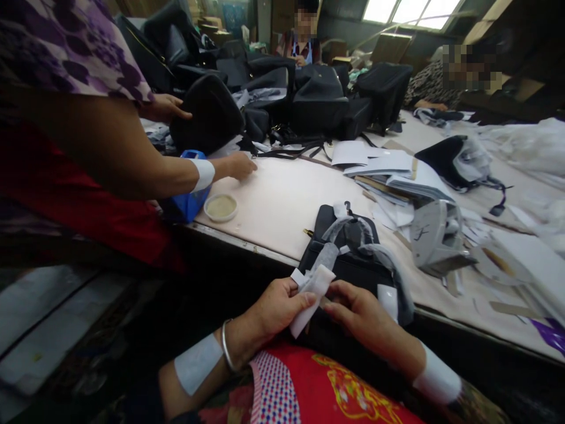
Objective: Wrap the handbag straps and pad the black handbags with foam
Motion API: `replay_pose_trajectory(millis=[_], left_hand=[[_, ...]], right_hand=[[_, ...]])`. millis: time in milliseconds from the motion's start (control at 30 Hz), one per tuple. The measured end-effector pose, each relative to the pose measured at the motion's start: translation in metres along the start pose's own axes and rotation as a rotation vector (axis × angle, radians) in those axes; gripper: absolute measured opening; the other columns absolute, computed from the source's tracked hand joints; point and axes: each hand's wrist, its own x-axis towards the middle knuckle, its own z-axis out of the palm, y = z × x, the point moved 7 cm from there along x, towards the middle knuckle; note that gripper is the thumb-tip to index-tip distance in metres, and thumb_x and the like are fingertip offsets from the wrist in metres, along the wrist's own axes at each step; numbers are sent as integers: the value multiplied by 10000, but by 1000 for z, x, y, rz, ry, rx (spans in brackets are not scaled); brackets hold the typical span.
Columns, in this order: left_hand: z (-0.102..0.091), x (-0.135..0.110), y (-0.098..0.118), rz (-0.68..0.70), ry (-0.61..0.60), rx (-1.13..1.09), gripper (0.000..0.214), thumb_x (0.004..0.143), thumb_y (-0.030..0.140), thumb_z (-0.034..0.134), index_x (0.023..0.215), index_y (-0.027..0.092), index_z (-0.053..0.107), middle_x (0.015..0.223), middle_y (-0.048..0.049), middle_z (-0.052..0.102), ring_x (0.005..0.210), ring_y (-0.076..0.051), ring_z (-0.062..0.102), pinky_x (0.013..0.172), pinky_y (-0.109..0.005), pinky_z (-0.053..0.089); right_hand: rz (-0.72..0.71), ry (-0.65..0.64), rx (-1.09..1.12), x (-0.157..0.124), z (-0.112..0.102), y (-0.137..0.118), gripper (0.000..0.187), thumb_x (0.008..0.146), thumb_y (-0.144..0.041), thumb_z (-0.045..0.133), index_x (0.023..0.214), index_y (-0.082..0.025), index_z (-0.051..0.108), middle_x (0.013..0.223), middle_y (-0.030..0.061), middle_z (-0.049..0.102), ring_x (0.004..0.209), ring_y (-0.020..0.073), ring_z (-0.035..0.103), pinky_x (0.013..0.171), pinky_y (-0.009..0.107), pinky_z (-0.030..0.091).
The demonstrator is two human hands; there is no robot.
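My left hand [276, 306] pinches a crumpled white strip of paper or foam wrap [311, 294] between thumb and fingers, low in the middle of the view. My right hand [357, 312] is curled just to the right of it, fingertips touching the same strip. Right behind my hands a black bag [348, 262] lies at the table's near edge, its handles wrapped in translucent white film.
A person in a purple top and red apron stands at left, one hand [238, 166] on the white table [282, 200]. Nearby are a blue container [189, 200], a small dish [221, 206], stacked paper sheets [392, 171], an iron-like tool [435, 235], black bags [318, 100] and two more people.
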Motion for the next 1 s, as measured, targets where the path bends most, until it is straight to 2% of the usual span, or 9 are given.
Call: replay_pose_trajectory(millis=[100,167,233,333,500,567,667,867,1000], left_hand=[[1,0,1,-13,-2,-18,367,705,397,834,911,106,752,801,-56,724,657,-150,612,580,-233,443],[3,0,1,-15,-11,-24,347,714,387,826,908,111,746,797,-50,721,666,-151,614,584,-231,442],[4,0,0,-7,-19,-12,333,724,380,816,905,111,741,793,-48,717,663,-151,612,585,-231,441],[4,1,1,25,-29,55,316,753,363,781,919,98,733,792,-52,709,646,-146,596,568,-229,426],[5,1,7,124,-12,398,252,822,347,670,854,100,708,728,-15,657,605,-119,533,519,-208,358],[7,0,11,173,9,546,270,850,368,629,815,108,692,708,-12,647,611,-124,534,522,-212,356],[9,-3,18,243,29,670,262,873,361,589,860,126,705,764,-31,684,679,-157,587,586,-237,411],[11,-15,22,235,-57,681,350,888,447,581,999,138,701,755,-25,680,654,-152,592,572,-235,421],[9,-16,18,239,6,633,362,853,475,631,963,136,697,785,-19,665,663,-137,575,554,-222,399]], right_hand=[[-116,-107,-58,-24,-9,-12,523,808,-342,757,1276,-206,569,995,58,685,850,213,651,715,291,522],[-284,-141,-212,-34,-13,-27,494,815,-253,745,1276,-218,572,1161,88,657,1013,231,636,848,312,514],[-474,-108,-443,-38,-14,-43,297,897,-142,589,1188,-194,624,1111,104,663,972,213,633,828,314,499],[-742,-42,-792,-35,-4,-69,315,936,-50,399,1061,-157,667,967,118,675,825,199,605,736,336,457],[-940,-111,-999,-14,17,-100,154,921,-136,540,912,-166,690,870,83,671,784,206,572,722,367,417],[-949,-99,-904,-3,17,-106,117,876,-127,596,836,-177,693,1016,95,689,925,227,601,805,384,427],[-820,-49,-715,17,10,-103,136,861,-119,624,766,-178,701,1218,99,664,1043,236,621,897,409,429],[-605,-81,-378,30,10,-81,164,916,-121,594,859,-174,738,915,60,730,861,168,676,798,307,504],[-562,-3,-277,31,8,-73,145,905,-142,618,858,-181,749,865,47,718,798,157,667,751,285,517]])
